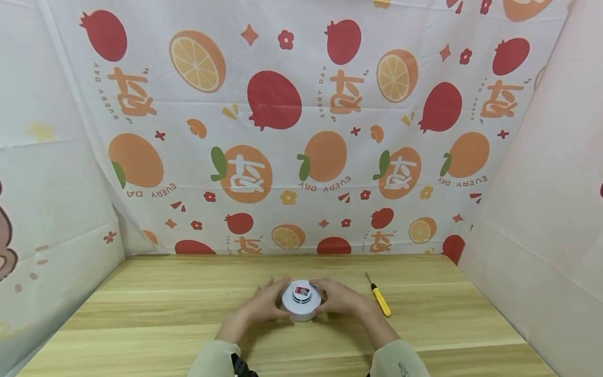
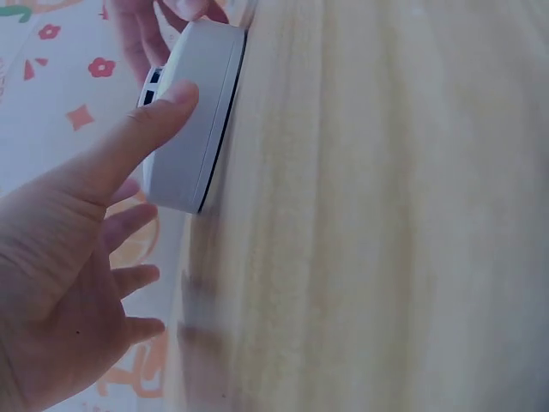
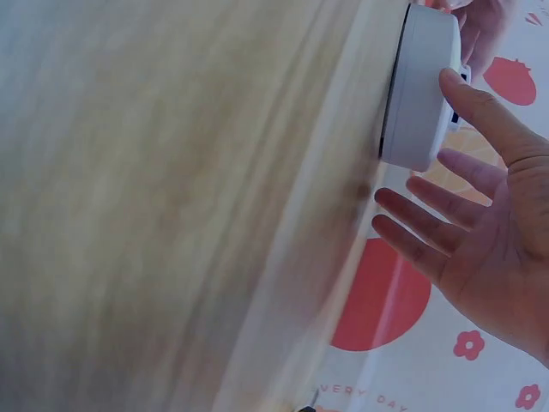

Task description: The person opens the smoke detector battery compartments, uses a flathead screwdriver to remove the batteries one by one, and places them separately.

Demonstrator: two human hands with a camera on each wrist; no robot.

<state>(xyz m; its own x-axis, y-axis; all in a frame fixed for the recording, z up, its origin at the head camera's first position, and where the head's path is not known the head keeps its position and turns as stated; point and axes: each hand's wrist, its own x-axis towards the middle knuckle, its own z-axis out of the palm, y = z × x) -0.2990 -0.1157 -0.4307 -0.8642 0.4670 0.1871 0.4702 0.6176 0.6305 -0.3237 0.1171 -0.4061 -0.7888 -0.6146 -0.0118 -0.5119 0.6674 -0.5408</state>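
A round white smoke detector [image 1: 301, 302] lies on the wooden table, its vented cap and red label facing up. My left hand [image 1: 264, 305] holds it from the left, thumb on the near side and forefinger toward the far side. From the right, my right hand [image 1: 341, 297] grips it in the same way. In the left wrist view the left thumb [image 2: 178, 93] presses the detector's side wall, and the other fingers are spread. The right wrist view has the right thumb [image 3: 455, 81] at the edge of the white housing [image 3: 420, 94], with the remaining fingers loosely extended.
A screwdriver with a yellow and black handle [image 1: 382, 303] lies right of the right hand, shaft pointing away. Behind the wooden table [image 1: 188, 293] hangs a fruit-printed cloth [image 1: 292, 209], and pale cloth walls [image 1: 532, 235] flank it on both sides.
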